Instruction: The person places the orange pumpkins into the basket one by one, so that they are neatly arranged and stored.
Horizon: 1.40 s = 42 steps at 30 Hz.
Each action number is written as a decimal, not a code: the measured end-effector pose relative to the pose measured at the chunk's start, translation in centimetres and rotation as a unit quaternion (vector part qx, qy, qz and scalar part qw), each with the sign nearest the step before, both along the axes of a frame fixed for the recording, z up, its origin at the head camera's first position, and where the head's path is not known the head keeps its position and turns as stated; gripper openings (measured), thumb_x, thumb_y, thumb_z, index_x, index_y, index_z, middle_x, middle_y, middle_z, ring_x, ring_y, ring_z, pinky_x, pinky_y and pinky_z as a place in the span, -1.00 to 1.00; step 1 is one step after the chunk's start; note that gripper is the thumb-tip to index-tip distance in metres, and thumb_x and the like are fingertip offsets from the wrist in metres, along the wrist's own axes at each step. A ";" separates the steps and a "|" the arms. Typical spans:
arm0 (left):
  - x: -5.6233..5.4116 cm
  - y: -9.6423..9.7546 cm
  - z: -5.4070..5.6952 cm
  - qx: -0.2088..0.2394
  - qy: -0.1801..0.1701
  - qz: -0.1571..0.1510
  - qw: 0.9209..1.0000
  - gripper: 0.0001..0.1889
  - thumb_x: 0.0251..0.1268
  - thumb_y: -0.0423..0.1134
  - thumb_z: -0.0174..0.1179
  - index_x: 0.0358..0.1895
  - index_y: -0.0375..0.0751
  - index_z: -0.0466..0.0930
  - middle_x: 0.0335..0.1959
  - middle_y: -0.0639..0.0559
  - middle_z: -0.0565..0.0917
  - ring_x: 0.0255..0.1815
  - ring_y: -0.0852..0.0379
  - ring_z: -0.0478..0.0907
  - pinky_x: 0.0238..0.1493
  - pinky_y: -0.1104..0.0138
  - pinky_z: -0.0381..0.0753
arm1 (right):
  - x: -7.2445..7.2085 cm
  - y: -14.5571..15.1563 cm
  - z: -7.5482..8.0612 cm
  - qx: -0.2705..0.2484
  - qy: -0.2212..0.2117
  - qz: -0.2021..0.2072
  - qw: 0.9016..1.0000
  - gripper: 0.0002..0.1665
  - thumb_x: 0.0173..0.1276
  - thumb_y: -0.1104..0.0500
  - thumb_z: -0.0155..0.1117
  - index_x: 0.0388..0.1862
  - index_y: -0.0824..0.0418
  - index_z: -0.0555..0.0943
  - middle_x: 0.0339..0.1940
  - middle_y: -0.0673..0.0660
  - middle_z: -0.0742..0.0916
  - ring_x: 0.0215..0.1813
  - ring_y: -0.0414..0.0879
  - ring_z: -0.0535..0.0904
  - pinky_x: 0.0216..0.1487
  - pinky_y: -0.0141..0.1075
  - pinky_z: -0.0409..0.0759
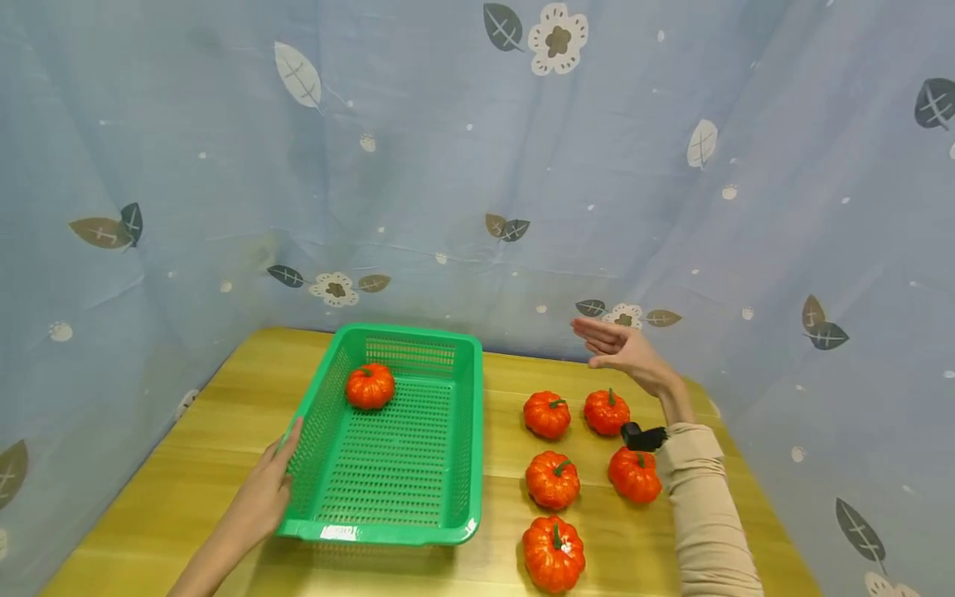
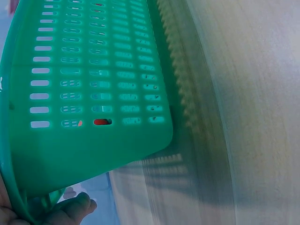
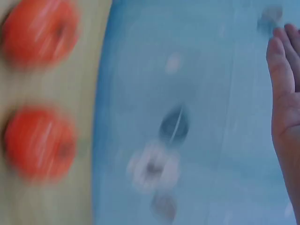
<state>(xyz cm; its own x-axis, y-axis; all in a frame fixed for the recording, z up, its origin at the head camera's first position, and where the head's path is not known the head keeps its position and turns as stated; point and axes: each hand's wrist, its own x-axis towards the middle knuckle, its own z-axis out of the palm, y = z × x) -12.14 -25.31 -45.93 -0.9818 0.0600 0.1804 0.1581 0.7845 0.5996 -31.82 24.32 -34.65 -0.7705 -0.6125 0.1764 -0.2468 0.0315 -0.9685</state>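
A green plastic basket [image 1: 477,431] with slotted walls stands on the left half of the table. My left hand [image 1: 263,496] grips its left rim; in the left wrist view, fingers [image 2: 75,208] bend around the rim near a corner. Inside the basket, by its far left corner, sits a small orange pumpkin [image 1: 370,386]. My right hand [image 1: 625,350] is raised with straight fingers and holds nothing. Below it lie two pumpkins, a left one [image 1: 547,414] and a right one [image 1: 606,412]. The right wrist view shows two blurred pumpkins [image 3: 40,143] left of the hand.
More pumpkins lie to the basket's right: a middle one [image 1: 552,480], a near one [image 1: 554,554] and one beside the right sleeve [image 1: 634,475]. A blue patterned curtain [image 1: 418,166] hangs behind the wooden table [image 1: 201,448] and along its sides.
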 end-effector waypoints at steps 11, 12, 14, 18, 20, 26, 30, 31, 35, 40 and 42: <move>-0.2 -0.4 -0.1 -0.013 -0.006 -0.008 1.000 -0.17 0.18 -0.65 -0.11 0.50 -0.39 -0.29 0.25 -0.75 0.09 0.11 -0.72 0.21 -0.03 -0.40 0.33 | 6.5 15.1 -7.2 -0.042 -0.051 0.054 0.996 -0.21 0.36 0.56 -0.03 0.47 0.53 -0.14 0.47 -0.02 0.34 0.45 -0.25 0.22 0.35 -0.42 0.27; -0.3 -0.4 -0.1 -0.013 -0.009 -0.011 1.000 -0.18 0.18 -0.65 -0.11 0.50 -0.39 -0.29 0.25 -0.75 0.09 0.12 -0.72 0.19 -0.02 -0.41 0.31 | 7.2 15.9 -7.9 -0.051 -0.060 0.061 0.995 -0.20 0.36 0.57 -0.05 0.47 0.52 -0.16 0.48 -0.03 0.33 0.45 -0.25 0.20 0.35 -0.42 0.27; -0.3 -0.5 0.0 -0.014 -0.012 -0.011 1.000 -0.18 0.19 -0.65 -0.11 0.50 -0.40 -0.30 0.25 -0.75 0.08 0.13 -0.73 0.17 -0.02 -0.42 0.31 | 7.9 16.9 -9.3 -0.070 -0.076 0.078 0.992 -0.20 0.37 0.60 -0.09 0.47 0.51 -0.22 0.49 -0.05 0.31 0.47 -0.25 0.17 0.37 -0.42 0.24; -0.4 -0.7 0.0 -0.018 -0.012 -0.010 1.000 -0.18 0.21 -0.64 -0.10 0.50 -0.39 -0.30 0.26 -0.74 0.08 0.14 -0.72 0.16 -0.01 -0.42 0.30 | 8.8 18.1 -11.8 -0.094 -0.102 0.100 0.985 -0.17 0.38 0.59 -0.12 0.45 0.50 -0.31 0.50 -0.07 0.28 0.48 -0.25 0.12 0.39 -0.42 0.20; -0.3 -0.8 0.0 -0.022 -0.010 -0.008 1.000 -0.19 0.22 -0.64 -0.10 0.50 -0.39 -0.30 0.26 -0.73 0.09 0.14 -0.71 0.17 0.00 -0.42 0.30 | 8.9 18.4 -13.0 -0.094 -0.116 0.099 0.984 -0.17 0.39 0.58 -0.12 0.46 0.48 -0.32 0.49 -0.10 0.29 0.48 -0.27 0.12 0.39 -0.44 0.19; -0.3 -0.6 -0.3 -0.024 -0.007 -0.007 1.000 -0.18 0.20 -0.65 -0.10 0.50 -0.39 -0.28 0.26 -0.74 0.10 0.16 -0.71 0.14 0.03 -0.42 0.27 | 8.6 17.9 -16.1 -0.095 -0.128 0.083 0.984 -0.16 0.36 0.58 -0.05 0.47 0.49 -0.24 0.47 -0.13 0.33 0.45 -0.31 0.17 0.39 -0.42 0.20; -0.4 -0.5 -0.5 -0.025 -0.012 -0.007 1.000 -0.17 0.19 -0.65 -0.09 0.50 -0.38 -0.29 0.25 -0.75 0.10 0.15 -0.72 0.15 0.01 -0.42 0.28 | 8.2 17.3 -17.7 -0.121 -0.125 0.100 0.980 -0.14 0.35 0.58 -0.03 0.44 0.53 -0.29 0.50 -0.08 0.28 0.46 -0.29 0.16 0.40 -0.37 0.16; -0.4 -0.4 -0.5 -0.025 -0.014 -0.007 1.000 -0.17 0.20 -0.65 -0.09 0.50 -0.38 -0.29 0.25 -0.75 0.10 0.15 -0.72 0.15 0.00 -0.42 0.29 | 8.1 17.1 -18.0 -0.126 -0.126 0.106 0.978 -0.13 0.35 0.59 -0.04 0.43 0.53 -0.31 0.50 -0.08 0.27 0.46 -0.29 0.16 0.40 -0.36 0.16; -0.5 -0.5 -0.5 -0.025 -0.019 -0.008 0.999 -0.16 0.21 -0.65 -0.08 0.51 -0.36 -0.31 0.26 -0.74 0.10 0.15 -0.72 0.16 -0.01 -0.42 0.31 | 7.6 16.2 -18.8 -0.122 -0.129 0.104 0.979 -0.12 0.37 0.55 -0.01 0.43 0.51 -0.33 0.49 -0.12 0.27 0.44 -0.33 0.19 0.37 -0.38 0.25; -0.4 -0.6 -0.4 -0.021 -0.017 -0.008 1.000 -0.15 0.20 -0.66 -0.08 0.51 -0.35 -0.31 0.26 -0.74 0.10 0.15 -0.72 0.15 0.01 -0.42 0.29 | 7.0 15.2 -19.0 -0.082 -0.143 0.063 0.984 -0.10 0.37 0.47 0.08 0.49 0.44 -0.22 0.44 -0.21 0.35 0.38 -0.36 0.29 0.29 -0.35 0.39; -0.5 -0.6 -0.4 -0.019 -0.019 -0.008 1.000 -0.15 0.20 -0.65 -0.09 0.51 -0.34 -0.32 0.26 -0.74 0.09 0.16 -0.72 0.14 0.01 -0.42 0.28 | 6.7 14.8 -18.9 -0.060 -0.151 0.048 0.986 -0.10 0.36 0.46 0.10 0.51 0.41 -0.18 0.42 -0.24 0.36 0.35 -0.38 0.32 0.26 -0.35 0.44</move>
<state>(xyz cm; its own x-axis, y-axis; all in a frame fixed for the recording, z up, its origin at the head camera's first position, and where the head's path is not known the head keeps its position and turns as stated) -12.60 -25.92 -46.32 -0.9868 0.0826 0.1394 0.1486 0.8040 0.5757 -25.07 39.14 -53.57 -0.7383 -0.6740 0.0233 0.0567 -0.0964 -0.9937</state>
